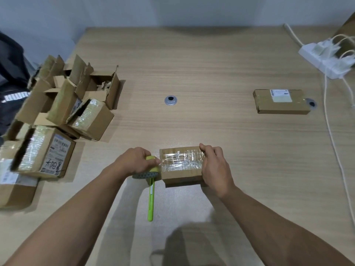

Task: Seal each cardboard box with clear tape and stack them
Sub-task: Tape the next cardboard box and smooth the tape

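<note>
A: Position of the small box point(182, 174)?

B: Near middle of the table point(211, 73), flat on the wood, long side facing the person. Clear tape point(182, 160) covers its top from the left edge to the right edge, wrinkled.

A: Hands?

B: Left hand point(137, 160) grips the tape roll point(148, 172) just beside the box's left edge, with the fingers curled round the green core. The strip runs from the roll straight onto the lid. Right hand point(215, 166) holds the box's right end, fingers together and bent over the top far corner, thumb side toward the person.

A: Anything close underneath?

B: Green knife point(150, 200) lies on the table below the roll, pointing toward the person, just beside the box's near left corner. Cannot tell whether it touches the box.

A: Room around?

B: Left edge of the table: a pile of open boxes point(73, 104), flaps up, well apart from the left hand. Far right: one flat taped box point(281, 102), well apart from the right hand. Between it and the small box lies plain wood. A metal grommet point(170, 100) sits beyond the small box. The power strip point(324, 62) is at the far right corner, and its white cable point(334, 146) trails along the right edge.
</note>
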The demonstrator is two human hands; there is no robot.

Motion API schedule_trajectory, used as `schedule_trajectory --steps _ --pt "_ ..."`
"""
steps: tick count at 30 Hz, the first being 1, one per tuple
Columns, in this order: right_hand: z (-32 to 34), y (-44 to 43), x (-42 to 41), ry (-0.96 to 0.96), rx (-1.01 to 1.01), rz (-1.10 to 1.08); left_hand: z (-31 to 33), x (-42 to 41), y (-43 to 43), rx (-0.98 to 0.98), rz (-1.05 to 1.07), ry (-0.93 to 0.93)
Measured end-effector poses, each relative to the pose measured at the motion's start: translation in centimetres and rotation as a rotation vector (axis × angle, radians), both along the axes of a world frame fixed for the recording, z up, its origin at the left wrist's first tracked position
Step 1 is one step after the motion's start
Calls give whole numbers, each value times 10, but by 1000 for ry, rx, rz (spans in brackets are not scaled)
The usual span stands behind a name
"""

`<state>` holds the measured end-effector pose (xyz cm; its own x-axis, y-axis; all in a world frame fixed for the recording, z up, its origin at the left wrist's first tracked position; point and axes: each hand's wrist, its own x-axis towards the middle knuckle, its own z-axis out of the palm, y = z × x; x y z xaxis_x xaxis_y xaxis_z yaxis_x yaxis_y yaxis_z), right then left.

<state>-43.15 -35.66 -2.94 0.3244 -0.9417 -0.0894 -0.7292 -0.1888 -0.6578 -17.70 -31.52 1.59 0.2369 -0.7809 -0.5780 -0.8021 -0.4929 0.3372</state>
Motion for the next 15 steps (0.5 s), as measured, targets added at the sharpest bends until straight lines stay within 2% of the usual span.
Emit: schedule_trajectory --steps 6,10,15 --pt "14 1 2 -73 88 -35 -7 -4 8 -86 142 251" --pt "22 -1 1 -103 220 -85 1 -9 2 -116 141 323" --pt "22 -3 -9 -151 232 -190 32 -25 -10 -148 54 382"
